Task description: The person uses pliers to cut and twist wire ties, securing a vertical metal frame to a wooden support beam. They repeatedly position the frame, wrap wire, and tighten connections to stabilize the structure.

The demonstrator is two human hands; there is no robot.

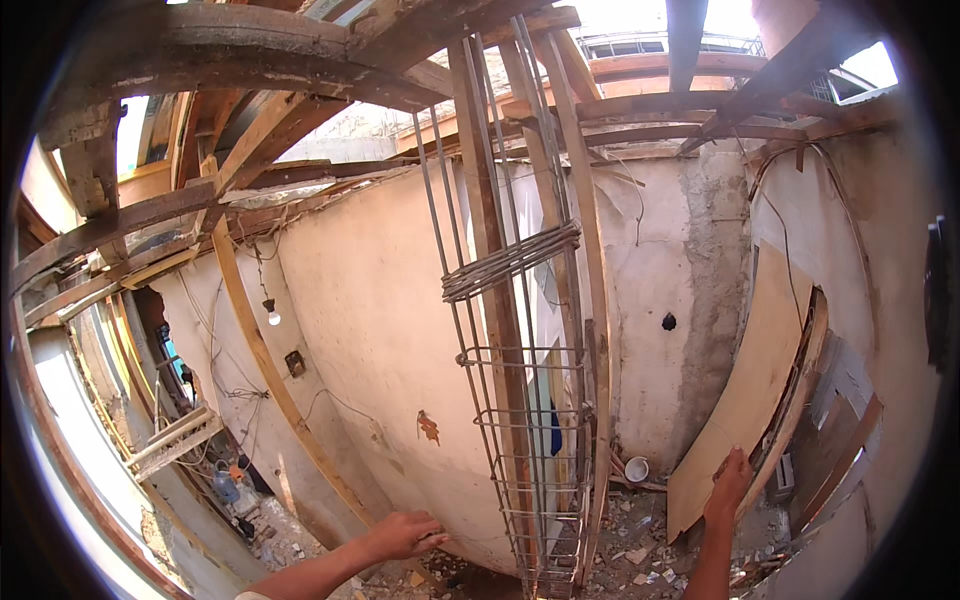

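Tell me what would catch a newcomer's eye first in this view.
The tall rebar cage stands upright at the centre, against the plastered wall, with a bunch of ties bundled around its middle. At lower right the right hand rests on the edge of a leaning plywood sheet, while the left hand reaches toward the foot of the wall. Rough timber beams cross overhead.

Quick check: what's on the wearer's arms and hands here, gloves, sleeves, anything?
No gloves: the left hand and the right hand are both bare. Both forearms show bare as well, with no watch, band or marking visible. A pale edge at the bottom of the left arm may be a sleeve, too little shows to tell.
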